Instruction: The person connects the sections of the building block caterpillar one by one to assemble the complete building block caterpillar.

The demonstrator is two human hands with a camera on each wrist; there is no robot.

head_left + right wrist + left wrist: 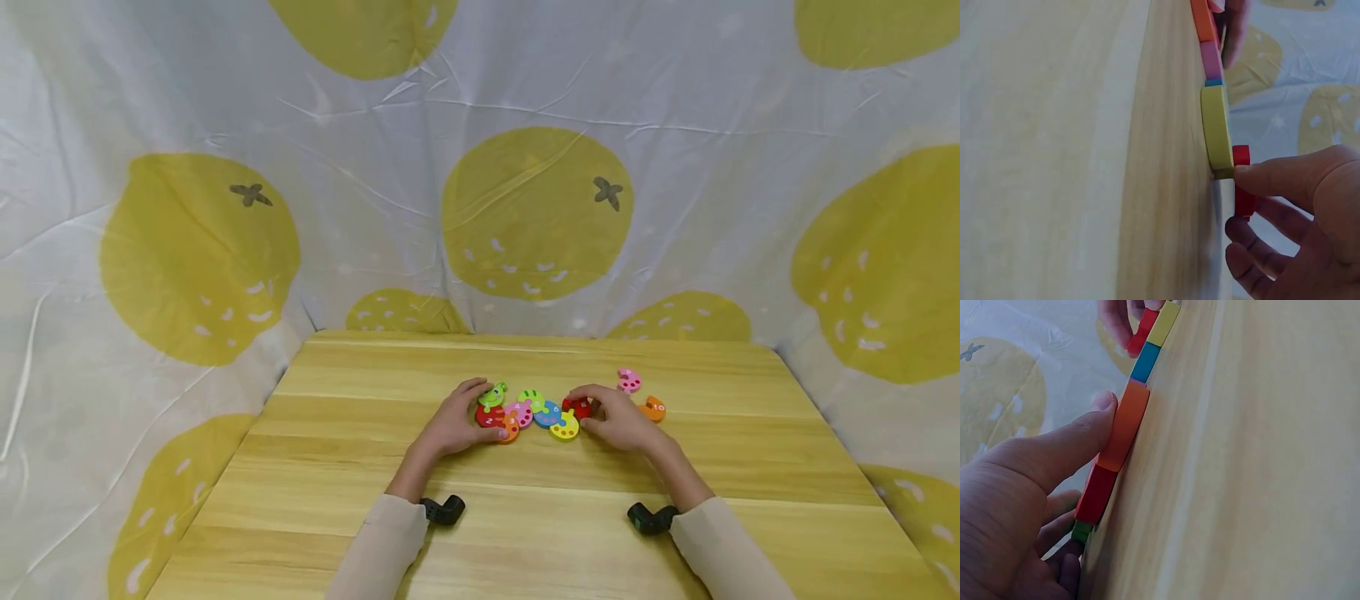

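Observation:
On the table lies a wooden number puzzle shaped like a caterpillar, with a green smiling head [492, 395] at its left end. Behind the head come a red piece [487, 417], an orange piece [1125, 428], then pink, green, blue and yellow [565, 427] ones. My left hand [456, 422] holds the head end, thumb against the orange piece's edge, fingers round the far side. Between thumb and fingers, my right hand [621, 421] pinches another red piece [1244, 199] at the yellow piece's far right. In the right wrist view this red piece sits slightly higher than the yellow one.
Beyond my right hand, a loose pink piece [629, 381] and a loose orange piece marked 10 [654, 408] lie on the wooden table [540, 533]. A lemon-print cloth [675, 208] hangs behind the table and at its sides. Each wrist wears a black camera mount [447, 510].

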